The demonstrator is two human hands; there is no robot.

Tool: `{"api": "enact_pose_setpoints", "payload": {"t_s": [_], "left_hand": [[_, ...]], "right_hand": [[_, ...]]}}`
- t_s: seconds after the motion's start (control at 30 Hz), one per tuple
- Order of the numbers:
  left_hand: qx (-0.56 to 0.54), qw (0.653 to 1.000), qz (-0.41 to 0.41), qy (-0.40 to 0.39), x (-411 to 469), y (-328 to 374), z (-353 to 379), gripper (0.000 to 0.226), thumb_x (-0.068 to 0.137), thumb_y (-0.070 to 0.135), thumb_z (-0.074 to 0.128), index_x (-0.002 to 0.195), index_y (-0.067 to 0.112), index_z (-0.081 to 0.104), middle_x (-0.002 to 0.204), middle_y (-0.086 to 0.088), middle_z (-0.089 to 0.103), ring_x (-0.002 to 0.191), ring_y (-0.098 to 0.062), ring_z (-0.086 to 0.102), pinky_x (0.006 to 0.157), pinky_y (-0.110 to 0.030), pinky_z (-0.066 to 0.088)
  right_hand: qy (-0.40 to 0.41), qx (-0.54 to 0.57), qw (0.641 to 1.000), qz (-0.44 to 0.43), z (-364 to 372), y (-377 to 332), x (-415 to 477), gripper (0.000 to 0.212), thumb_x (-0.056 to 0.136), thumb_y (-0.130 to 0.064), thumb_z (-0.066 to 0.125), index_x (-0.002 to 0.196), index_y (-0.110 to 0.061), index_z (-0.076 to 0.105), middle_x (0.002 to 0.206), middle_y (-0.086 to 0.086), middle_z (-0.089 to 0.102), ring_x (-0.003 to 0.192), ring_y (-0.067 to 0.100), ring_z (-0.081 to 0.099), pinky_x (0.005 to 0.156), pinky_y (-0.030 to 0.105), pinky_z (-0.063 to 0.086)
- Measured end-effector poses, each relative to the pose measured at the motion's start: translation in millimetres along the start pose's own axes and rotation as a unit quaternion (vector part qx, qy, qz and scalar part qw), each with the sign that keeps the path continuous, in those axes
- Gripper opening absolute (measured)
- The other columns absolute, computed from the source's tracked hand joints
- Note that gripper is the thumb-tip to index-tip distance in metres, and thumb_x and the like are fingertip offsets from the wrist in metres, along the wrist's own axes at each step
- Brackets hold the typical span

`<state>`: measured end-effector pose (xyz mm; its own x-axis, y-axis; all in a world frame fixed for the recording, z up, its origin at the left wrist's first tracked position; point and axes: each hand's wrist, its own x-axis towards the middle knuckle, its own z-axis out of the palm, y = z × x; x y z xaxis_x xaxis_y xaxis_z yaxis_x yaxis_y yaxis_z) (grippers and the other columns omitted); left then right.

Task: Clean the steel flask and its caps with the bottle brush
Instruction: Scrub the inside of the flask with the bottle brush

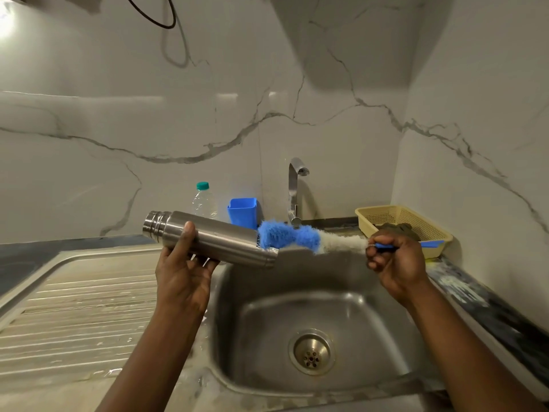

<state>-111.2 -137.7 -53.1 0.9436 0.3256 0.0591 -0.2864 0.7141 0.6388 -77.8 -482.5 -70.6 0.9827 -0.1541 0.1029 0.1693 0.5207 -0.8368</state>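
The left hand (184, 272) grips the flask (219, 236), which lies almost level over the sink's (267, 322) left rim. The right hand (395, 263) is curled round the brush's (297, 237) handle. Its blue bristles meet the flask's right end; whether they enter it is unclear.

dim indoor light | glare top-L on wall (178, 114) | edges warped | brush (292, 237) sl. blurred
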Motion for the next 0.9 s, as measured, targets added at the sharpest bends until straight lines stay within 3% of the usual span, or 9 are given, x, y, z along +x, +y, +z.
{"api": "enact_pose_setpoints", "payload": {"t_s": [0.2,0.3,0.4,0.57,0.67,0.77,0.9], "left_hand": [[0.015,0.999,-0.013,-0.025,-4,-11,2,0.060,0.091,0.023,0.073,0.148,0.016,0.056,0.132,-0.013,0.070,0.119,-0.031,0.072,0.099,-0.052,0.060],[0.019,0.999,-0.031,-0.038,-5,-19,3,0.058,0.086,0.022,0.077,0.140,0.016,0.059,0.127,-0.012,0.069,0.124,-0.032,0.069,0.109,-0.057,0.052],[0.023,0.998,-0.030,-0.050,-5,-18,4,0.052,0.082,0.023,0.077,0.132,0.017,0.062,0.125,-0.012,0.069,0.128,-0.034,0.066,0.112,-0.057,0.050],[0.023,0.998,-0.037,-0.049,-5,-13,4,0.065,0.084,0.024,0.075,0.146,0.015,0.055,0.147,-0.020,0.060,0.130,-0.037,0.064,0.112,-0.058,0.049],[0.017,0.998,-0.053,-0.030,-8,-18,6,0.065,0.084,0.022,0.076,0.145,0.014,0.054,0.144,-0.020,0.062,0.127,-0.036,0.066,0.103,-0.054,0.057],[0.013,0.997,-0.066,-0.024,-13,-27,11,0.058,0.085,0.021,0.075,0.140,0.012,0.058,0.126,-0.014,0.070,0.112,-0.027,0.074,0.080,-0.041,0.066],[0.020,0.996,-0.080,-0.030,-19,-34,14,0.059,0.082,0.026,0.079,0.136,0.012,0.060,0.118,-0.011,0.071,0.115,-0.028,0.071,0.082,-0.041,0.066]], "right_hand": [[0.002,0.010,1.000,0.014,2,5,-1,0.042,0.091,-0.003,0.039,0.057,-0.011,0.061,0.054,0.005,0.053,0.045,0.014,0.040,0.039,0.023,0.037],[-0.024,0.009,0.999,0.021,10,11,-2,0.031,0.091,-0.003,0.040,0.067,-0.007,0.058,0.058,0.009,0.055,0.043,0.014,0.042,0.042,0.024,0.040],[-0.020,0.008,1.000,0.022,4,3,1,0.031,0.090,-0.003,0.039,0.064,-0.009,0.054,0.056,0.007,0.053,0.043,0.013,0.040,0.041,0.023,0.039],[-0.001,0.008,0.999,0.031,-8,-8,4,0.024,0.079,-0.004,0.043,0.058,-0.013,0.051,0.054,0.006,0.047,0.044,0.014,0.036,0.039,0.024,0.035],[-0.016,-0.005,0.999,0.039,-11,-9,4,0.037,0.086,-0.003,0.040,0.056,-0.013,0.058,0.056,0.008,0.049,0.047,0.016,0.038,0.040,0.025,0.038],[-0.040,-0.001,0.999,0.035,-5,-3,2,0.038,0.091,-0.002,0.039,0.059,-0.011,0.058,0.059,0.010,0.051,0.047,0.016,0.043,0.042,0.026,0.042],[-0.078,-0.011,0.997,0.023,6,3,-2,0.015,0.081,-0.004,0.046,0.068,-0.007,0.054,0.060,0.012,0.054,0.050,0.019,0.049,0.045,0.029,0.044]]}}
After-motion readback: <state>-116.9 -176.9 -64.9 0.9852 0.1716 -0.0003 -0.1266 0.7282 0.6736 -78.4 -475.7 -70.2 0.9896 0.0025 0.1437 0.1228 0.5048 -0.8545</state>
